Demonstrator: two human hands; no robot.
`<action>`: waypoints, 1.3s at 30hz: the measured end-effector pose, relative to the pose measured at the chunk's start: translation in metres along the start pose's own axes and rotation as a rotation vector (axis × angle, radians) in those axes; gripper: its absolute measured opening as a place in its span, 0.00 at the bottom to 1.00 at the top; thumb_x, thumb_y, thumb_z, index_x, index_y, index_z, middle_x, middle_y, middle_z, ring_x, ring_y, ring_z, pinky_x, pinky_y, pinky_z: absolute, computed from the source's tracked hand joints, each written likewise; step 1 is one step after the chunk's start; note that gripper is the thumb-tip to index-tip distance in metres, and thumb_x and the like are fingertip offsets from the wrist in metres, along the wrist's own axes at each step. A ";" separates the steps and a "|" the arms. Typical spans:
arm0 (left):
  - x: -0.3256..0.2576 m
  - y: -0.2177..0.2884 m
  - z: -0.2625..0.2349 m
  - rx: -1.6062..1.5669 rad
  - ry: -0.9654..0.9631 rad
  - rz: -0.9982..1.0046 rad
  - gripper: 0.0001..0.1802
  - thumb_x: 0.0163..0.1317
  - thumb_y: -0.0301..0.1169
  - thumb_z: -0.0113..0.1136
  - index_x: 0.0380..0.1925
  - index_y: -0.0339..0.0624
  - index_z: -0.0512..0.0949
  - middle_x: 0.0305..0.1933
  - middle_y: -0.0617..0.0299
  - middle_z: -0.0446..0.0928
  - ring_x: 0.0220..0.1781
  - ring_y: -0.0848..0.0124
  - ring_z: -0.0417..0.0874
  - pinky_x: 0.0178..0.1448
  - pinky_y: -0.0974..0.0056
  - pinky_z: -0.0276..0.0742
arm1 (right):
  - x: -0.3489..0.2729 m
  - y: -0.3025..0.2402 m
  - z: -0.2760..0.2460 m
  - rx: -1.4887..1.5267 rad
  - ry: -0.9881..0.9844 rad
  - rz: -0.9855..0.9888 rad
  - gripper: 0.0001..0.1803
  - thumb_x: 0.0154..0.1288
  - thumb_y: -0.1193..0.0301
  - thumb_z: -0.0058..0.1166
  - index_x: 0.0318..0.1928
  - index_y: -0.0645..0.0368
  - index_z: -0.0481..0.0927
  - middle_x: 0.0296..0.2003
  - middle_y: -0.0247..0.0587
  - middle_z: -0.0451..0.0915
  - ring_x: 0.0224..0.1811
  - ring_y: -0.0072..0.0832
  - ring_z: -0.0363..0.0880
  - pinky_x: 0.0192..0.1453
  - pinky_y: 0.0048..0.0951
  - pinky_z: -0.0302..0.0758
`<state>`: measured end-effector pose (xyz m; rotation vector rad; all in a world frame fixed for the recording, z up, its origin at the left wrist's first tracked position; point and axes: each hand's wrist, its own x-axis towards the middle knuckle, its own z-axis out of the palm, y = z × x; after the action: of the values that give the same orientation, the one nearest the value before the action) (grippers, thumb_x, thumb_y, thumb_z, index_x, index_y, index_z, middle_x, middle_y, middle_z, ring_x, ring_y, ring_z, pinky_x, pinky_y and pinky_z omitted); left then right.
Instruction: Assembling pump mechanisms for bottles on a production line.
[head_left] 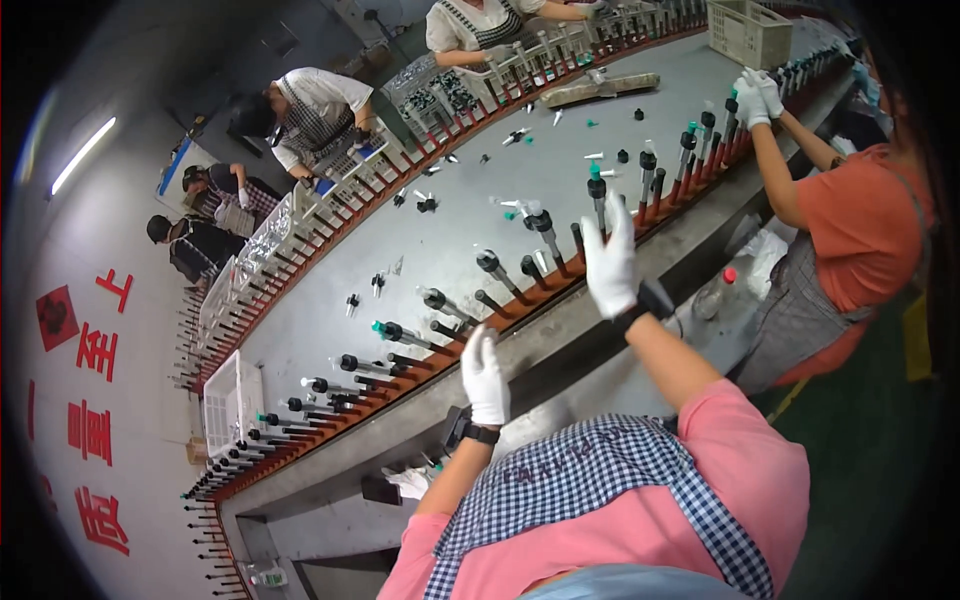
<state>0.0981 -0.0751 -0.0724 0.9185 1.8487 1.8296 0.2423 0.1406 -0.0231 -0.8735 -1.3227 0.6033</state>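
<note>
My right hand (609, 258), in a white glove, is raised at the row of upright black pins along the grey table's near rim (560, 305). Its fingers reach up to a pin carrying a black pump part with a teal tip (597, 186); whether they grip it I cannot tell. My left hand (485, 378), also gloved in white, hangs over the rim with fingers loosely spread and nothing visible in it, close to a bare pin (447, 331). Black bands sit on both wrists.
Several black and teal pump parts lie scattered on the grey table top (460, 230). A person in an orange shirt (860, 225) works at the right; other people sit along the far rim. White crates (748, 32) stand on the table, and a clear bottle with a red cap (714, 292) stands on the ledge.
</note>
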 end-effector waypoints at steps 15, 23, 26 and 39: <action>0.100 0.070 0.063 -0.267 -0.030 0.051 0.12 0.74 0.27 0.58 0.54 0.39 0.77 0.44 0.65 0.81 0.38 0.81 0.76 0.44 0.71 0.76 | -0.015 -0.052 0.056 0.276 -0.281 0.062 0.15 0.79 0.65 0.50 0.55 0.63 0.80 0.45 0.42 0.84 0.45 0.26 0.82 0.52 0.29 0.78; 0.107 0.058 0.014 -0.214 0.101 0.010 0.17 0.76 0.42 0.56 0.38 0.37 0.75 0.22 0.64 0.76 0.24 0.75 0.78 0.33 0.69 0.75 | 0.031 -0.044 0.037 0.204 -0.210 -0.042 0.19 0.80 0.64 0.49 0.58 0.68 0.77 0.48 0.46 0.82 0.49 0.31 0.83 0.57 0.31 0.78; 0.117 0.052 0.000 -0.218 0.117 0.018 0.18 0.76 0.43 0.55 0.36 0.38 0.74 0.22 0.64 0.76 0.23 0.75 0.77 0.33 0.68 0.75 | 0.047 -0.048 0.062 0.285 -0.468 0.493 0.22 0.82 0.59 0.44 0.48 0.68 0.80 0.34 0.41 0.83 0.26 0.25 0.81 0.33 0.26 0.78; 0.002 0.020 -0.035 -0.085 0.165 0.176 0.31 0.71 0.23 0.58 0.72 0.31 0.62 0.72 0.45 0.69 0.74 0.60 0.70 0.77 0.58 0.62 | -0.023 -0.029 0.002 0.119 -0.078 0.094 0.31 0.74 0.77 0.54 0.73 0.61 0.60 0.67 0.48 0.71 0.67 0.33 0.70 0.69 0.31 0.69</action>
<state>0.0766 -0.1003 -0.0496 0.9510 1.8184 2.1313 0.2335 0.1067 -0.0123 -0.8254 -1.3067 0.7884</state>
